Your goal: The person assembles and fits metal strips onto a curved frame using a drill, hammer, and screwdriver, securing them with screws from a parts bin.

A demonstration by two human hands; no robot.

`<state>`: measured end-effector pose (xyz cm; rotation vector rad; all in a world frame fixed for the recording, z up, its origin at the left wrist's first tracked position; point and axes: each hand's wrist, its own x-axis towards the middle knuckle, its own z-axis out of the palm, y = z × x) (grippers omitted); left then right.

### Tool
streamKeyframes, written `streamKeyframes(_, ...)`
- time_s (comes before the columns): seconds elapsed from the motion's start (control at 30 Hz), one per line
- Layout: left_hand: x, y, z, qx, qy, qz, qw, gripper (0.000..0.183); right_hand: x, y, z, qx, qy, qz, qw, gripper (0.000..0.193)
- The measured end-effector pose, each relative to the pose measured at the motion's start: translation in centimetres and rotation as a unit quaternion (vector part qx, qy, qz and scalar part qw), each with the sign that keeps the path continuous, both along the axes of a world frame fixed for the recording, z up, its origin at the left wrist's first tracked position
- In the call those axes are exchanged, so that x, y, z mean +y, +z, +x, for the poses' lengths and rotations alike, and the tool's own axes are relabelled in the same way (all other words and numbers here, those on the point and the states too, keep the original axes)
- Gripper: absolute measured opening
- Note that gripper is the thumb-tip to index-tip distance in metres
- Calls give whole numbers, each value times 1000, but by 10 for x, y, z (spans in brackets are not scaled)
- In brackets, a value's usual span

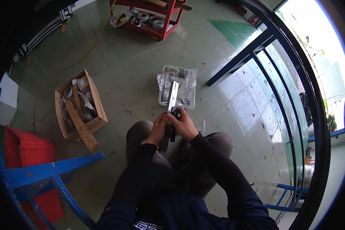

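Between my knees I hold a long, narrow silver metal bar [173, 94] with black parts [174, 112] at its near end; its exact kind I cannot make out. My left hand [157, 129] is closed on the near end from the left. On the other side, my right hand [184, 125] grips the black parts, its thumb lying across the bar. A dark piece also shows below my hands, partly hidden by them. Behind the bar's far end, a clear plastic tray [193, 99] holds plastic bags [188, 78] and small parts.
An open cardboard box [102, 112] stands left, a cardboard strip [80, 124] leaning out. A red cart [167, 21] with tape rolls is ahead. Blue metal frames rise at the right [241, 57] and lower left [53, 168]. A red container [34, 149] stands far left.
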<state>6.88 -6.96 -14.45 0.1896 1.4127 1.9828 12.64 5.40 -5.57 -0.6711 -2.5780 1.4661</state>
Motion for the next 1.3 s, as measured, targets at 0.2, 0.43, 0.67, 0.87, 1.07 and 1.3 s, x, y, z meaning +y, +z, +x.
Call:
streamKeyframes(0.2, -8, 28, 4, -92, -8, 45, 995, 43, -3, 27, -2, 4, -84, -210, 974, 24)
streamKeyframes(0.43, -19, 64, -5, -49, 37, 74, 995, 38, 20, 53, -12, 130, -269, -397, 868, 15)
streamKeyframes(0.67, -12, 112, -34, 275, 73, 64, 957, 37, 35, 52, -8, 135, -267, -431, 851, 21)
streamKeyframes(0.87, -5, 125, -29, 191, 292, 113, 930, 26, 27, 51, -5, 108, -231, -449, 856, 23)
streamKeyframes(1.07, -18, 63, -36, -158, 188, 198, 949, 12, 27, 55, -6, 110, -233, -463, 848, 22)
streamKeyframes(1.3, -13, 35, -16, -200, 191, 392, 878, 24, 4, 46, -5, 11, -95, -446, 890, 19)
